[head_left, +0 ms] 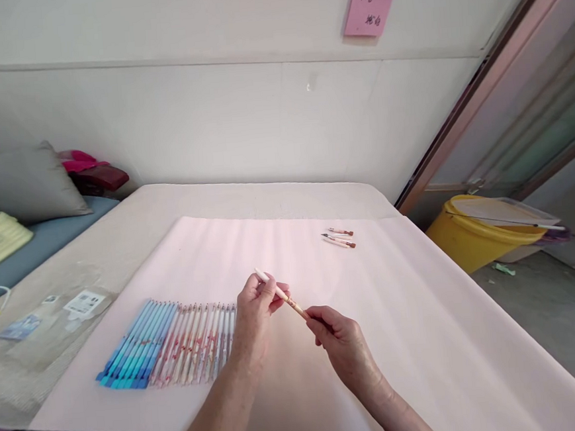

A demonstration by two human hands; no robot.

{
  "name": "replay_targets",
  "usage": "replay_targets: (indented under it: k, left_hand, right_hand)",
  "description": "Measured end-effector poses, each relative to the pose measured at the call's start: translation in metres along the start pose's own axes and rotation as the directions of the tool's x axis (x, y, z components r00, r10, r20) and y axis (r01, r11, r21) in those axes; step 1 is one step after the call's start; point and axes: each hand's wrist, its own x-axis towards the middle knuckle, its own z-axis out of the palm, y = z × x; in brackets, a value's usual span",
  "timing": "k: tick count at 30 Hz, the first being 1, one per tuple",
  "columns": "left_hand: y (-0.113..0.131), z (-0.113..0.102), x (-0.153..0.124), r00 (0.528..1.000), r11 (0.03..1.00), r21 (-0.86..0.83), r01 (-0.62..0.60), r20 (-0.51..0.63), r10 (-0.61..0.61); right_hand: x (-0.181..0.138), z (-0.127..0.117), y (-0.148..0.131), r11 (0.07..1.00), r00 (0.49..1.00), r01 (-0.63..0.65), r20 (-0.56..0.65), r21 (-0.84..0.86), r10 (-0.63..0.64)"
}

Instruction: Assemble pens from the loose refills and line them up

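A slim pen (294, 304) with a pale tip end and a brown-patterned cream barrel is held slantwise above the pink sheet. My left hand (255, 311) is closed around its upper, pale end. My right hand (343, 344) pinches the lower end, which the fingers hide. Left of my hands, blue pens (141, 343) lie side by side in a row. Pink and white patterned pens (192, 342) continue that row, and my left forearm covers its right end. Farther back on the right lie a few short pen parts (339, 241) with dark tips and brown ends.
A pink sheet (426, 337) covers the table. Clear plastic bags (57, 320) lie at the left, near a grey cushion (26, 183). A yellow bin (463, 241) stands on the floor at the right. On the white wall behind hangs a pink note (370, 6).
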Motion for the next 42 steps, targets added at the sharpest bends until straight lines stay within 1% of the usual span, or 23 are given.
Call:
replay_targets:
  k: [4,8,10,13,15,17,19,21,25,27,30,32,35,38,42]
  left_hand:
    - [-0.007,0.002,0.001,0.999,0.999,0.026,-0.023,0.032,0.022]
    - [-0.008,0.005,-0.001,0.999,1.000,0.024,-0.002,0.045,0.001]
    - [-0.007,0.007,-0.002,0.999,1.000,0.016,-0.007,0.045,0.007]
    - [-0.006,0.009,-0.003,0.997,0.999,0.019,-0.033,0.076,0.031]
    - [-0.006,0.009,-0.003,0.996,0.999,0.024,-0.037,0.087,0.034]
    - [-0.007,0.009,-0.002,0.996,0.999,0.026,-0.029,0.082,0.027]
    - [-0.009,0.009,-0.002,0.996,0.999,0.027,-0.017,0.085,0.014]
    - [-0.010,0.009,-0.003,0.994,0.999,0.031,-0.009,0.105,0.006]
    - [-0.012,0.011,-0.004,0.992,1.000,0.024,0.019,0.127,-0.022]
    - [-0.014,0.011,-0.004,0.994,0.999,0.038,0.020,0.102,-0.024]
    - [-0.017,0.008,-0.002,0.999,0.995,0.097,-0.026,0.045,0.022]
    - [-0.018,0.005,0.000,0.999,0.993,0.110,-0.041,0.027,0.038]
    - [-0.017,0.002,0.003,0.999,0.997,0.073,-0.030,0.044,0.027]
    - [-0.015,0.003,0.003,0.998,0.999,0.045,-0.005,0.061,0.002]
    - [-0.015,0.004,0.003,0.999,0.994,0.103,-0.033,-0.002,0.033]
  right_hand:
    - [0.000,-0.005,0.001,1.000,1.000,0.016,0.004,0.001,-0.016]
    - [0.002,-0.011,-0.001,0.999,0.999,0.046,0.016,0.022,-0.047]
    - [0.003,-0.013,-0.003,0.997,0.999,-0.005,0.035,0.082,0.002]
    - [0.003,-0.014,-0.007,0.967,0.986,-0.133,0.124,0.217,0.108]
    - [0.003,-0.012,-0.008,0.950,0.981,-0.166,0.142,0.264,0.132]
    - [0.002,-0.008,-0.006,0.961,0.990,-0.133,0.087,0.244,0.116]
    - [0.001,-0.004,-0.003,0.982,0.997,-0.074,0.008,0.172,0.074]
    - [0.001,0.000,0.000,0.992,0.999,-0.037,-0.034,0.118,0.041]
    - [0.001,0.002,0.001,0.994,0.998,-0.062,-0.026,0.091,0.065]
    - [0.001,0.001,0.000,0.995,0.997,-0.069,-0.031,0.066,0.071]
    - [0.001,0.002,-0.002,0.998,0.998,-0.054,-0.035,0.035,0.055]
    - [0.001,0.002,-0.002,0.998,0.999,-0.047,-0.017,0.041,0.048]
    - [0.001,0.001,-0.002,0.995,0.997,-0.073,0.015,0.067,0.072]
    - [0.002,0.000,-0.001,0.995,0.997,-0.082,0.011,0.062,0.082]
    - [0.002,0.000,0.000,0.998,0.998,-0.065,0.007,0.017,0.065]
